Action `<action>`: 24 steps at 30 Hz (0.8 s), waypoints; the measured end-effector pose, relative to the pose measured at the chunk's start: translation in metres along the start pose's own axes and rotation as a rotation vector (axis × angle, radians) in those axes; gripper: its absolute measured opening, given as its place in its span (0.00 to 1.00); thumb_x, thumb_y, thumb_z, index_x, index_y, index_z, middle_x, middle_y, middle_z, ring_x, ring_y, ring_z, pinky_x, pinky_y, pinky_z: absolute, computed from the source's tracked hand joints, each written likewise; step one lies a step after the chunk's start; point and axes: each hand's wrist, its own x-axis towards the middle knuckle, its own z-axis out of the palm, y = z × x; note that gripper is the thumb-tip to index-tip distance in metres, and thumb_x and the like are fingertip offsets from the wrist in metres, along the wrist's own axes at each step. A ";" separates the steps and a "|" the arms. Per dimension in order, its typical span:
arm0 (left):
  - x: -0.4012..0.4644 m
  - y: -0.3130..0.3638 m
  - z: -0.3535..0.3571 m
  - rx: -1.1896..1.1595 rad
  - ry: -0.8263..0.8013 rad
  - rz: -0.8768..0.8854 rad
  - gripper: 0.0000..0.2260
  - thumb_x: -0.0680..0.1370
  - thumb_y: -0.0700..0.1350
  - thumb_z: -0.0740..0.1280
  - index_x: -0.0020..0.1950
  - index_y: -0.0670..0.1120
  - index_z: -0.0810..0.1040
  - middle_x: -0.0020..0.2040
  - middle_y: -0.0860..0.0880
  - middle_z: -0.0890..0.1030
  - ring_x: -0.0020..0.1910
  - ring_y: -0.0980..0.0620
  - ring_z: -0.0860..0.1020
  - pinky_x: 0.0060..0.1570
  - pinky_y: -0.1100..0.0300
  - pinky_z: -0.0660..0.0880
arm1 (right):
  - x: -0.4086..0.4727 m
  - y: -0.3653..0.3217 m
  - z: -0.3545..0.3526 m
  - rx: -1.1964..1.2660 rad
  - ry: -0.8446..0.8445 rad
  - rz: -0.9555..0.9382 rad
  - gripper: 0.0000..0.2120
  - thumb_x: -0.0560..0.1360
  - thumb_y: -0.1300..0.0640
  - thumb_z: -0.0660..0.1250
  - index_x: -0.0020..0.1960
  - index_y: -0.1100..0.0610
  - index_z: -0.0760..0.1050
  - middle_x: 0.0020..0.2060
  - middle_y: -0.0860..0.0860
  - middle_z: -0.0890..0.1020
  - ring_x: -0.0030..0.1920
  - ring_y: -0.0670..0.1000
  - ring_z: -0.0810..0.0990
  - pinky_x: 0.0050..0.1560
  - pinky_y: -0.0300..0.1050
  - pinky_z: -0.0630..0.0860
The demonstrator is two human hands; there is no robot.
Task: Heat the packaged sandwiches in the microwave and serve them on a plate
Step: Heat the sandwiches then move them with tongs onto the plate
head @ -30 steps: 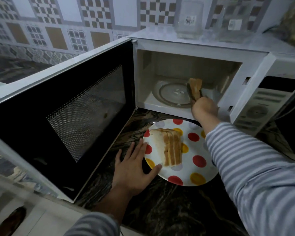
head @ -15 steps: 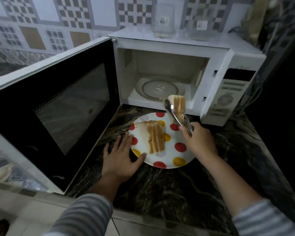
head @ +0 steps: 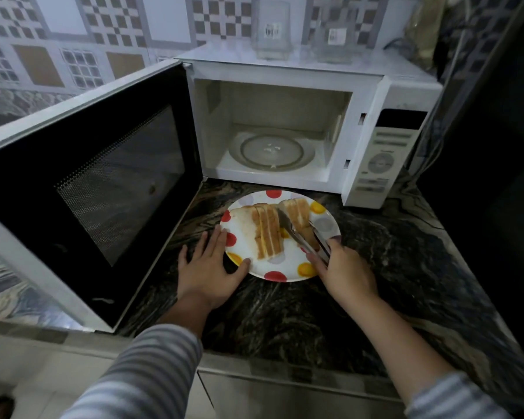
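Observation:
A white plate (head: pixel 288 266) with red and yellow dots sits on the dark counter in front of the open microwave (head: pixel 285 86). One sandwich (head: pixel 262 231) lies on its left half. A second sandwich (head: pixel 300 214) is on the plate's right part, clamped between metal tongs (head: pixel 306 237). My right hand (head: pixel 344 272) grips the tongs at the plate's near right edge. My left hand (head: pixel 208 267) rests flat on the counter, fingers straight, thumb touching the plate's left rim. The glass turntable (head: pixel 271 152) inside the microwave holds nothing.
The microwave door (head: pixel 97 176) swings wide to the left, over the counter's left side. Two clear containers (head: pixel 271 28) stand on top of the microwave. The marbled counter (head: pixel 390 267) stretches right of the plate; its front edge runs near my sleeves.
My right hand drew the tongs and the second sandwich out of the microwave and lowered it onto the plate beside the first. My left hand stayed by the plate's rim.

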 end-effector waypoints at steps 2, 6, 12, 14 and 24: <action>0.000 0.000 0.000 -0.001 0.003 0.000 0.38 0.75 0.72 0.46 0.79 0.55 0.43 0.79 0.59 0.42 0.78 0.56 0.43 0.75 0.45 0.42 | -0.001 0.000 -0.007 0.014 -0.008 0.011 0.26 0.76 0.37 0.60 0.64 0.57 0.69 0.53 0.57 0.80 0.51 0.59 0.79 0.42 0.48 0.74; 0.001 0.000 0.001 -0.007 0.015 -0.003 0.38 0.75 0.72 0.46 0.79 0.55 0.43 0.79 0.59 0.42 0.78 0.56 0.43 0.75 0.45 0.42 | -0.002 0.001 -0.031 0.068 0.028 0.001 0.26 0.74 0.35 0.62 0.58 0.56 0.72 0.49 0.55 0.80 0.49 0.57 0.79 0.41 0.47 0.74; 0.000 0.001 0.000 -0.021 0.026 0.004 0.39 0.74 0.72 0.46 0.79 0.54 0.42 0.79 0.58 0.43 0.78 0.55 0.44 0.75 0.45 0.42 | -0.007 -0.016 -0.079 0.093 0.147 -0.097 0.18 0.76 0.38 0.61 0.52 0.53 0.74 0.41 0.51 0.82 0.44 0.55 0.80 0.40 0.47 0.75; -0.002 0.001 -0.002 -0.030 0.031 -0.001 0.40 0.74 0.73 0.46 0.79 0.53 0.41 0.79 0.56 0.43 0.78 0.54 0.45 0.75 0.44 0.42 | -0.009 -0.029 -0.089 0.063 0.131 -0.169 0.16 0.77 0.40 0.60 0.53 0.52 0.73 0.40 0.50 0.82 0.42 0.53 0.80 0.42 0.48 0.78; -0.007 0.005 -0.042 0.079 0.527 0.352 0.34 0.78 0.66 0.47 0.78 0.47 0.52 0.77 0.46 0.58 0.76 0.47 0.53 0.70 0.34 0.48 | -0.013 -0.079 -0.103 -0.288 -0.153 -0.444 0.13 0.77 0.40 0.61 0.50 0.46 0.77 0.33 0.47 0.81 0.37 0.48 0.80 0.41 0.46 0.77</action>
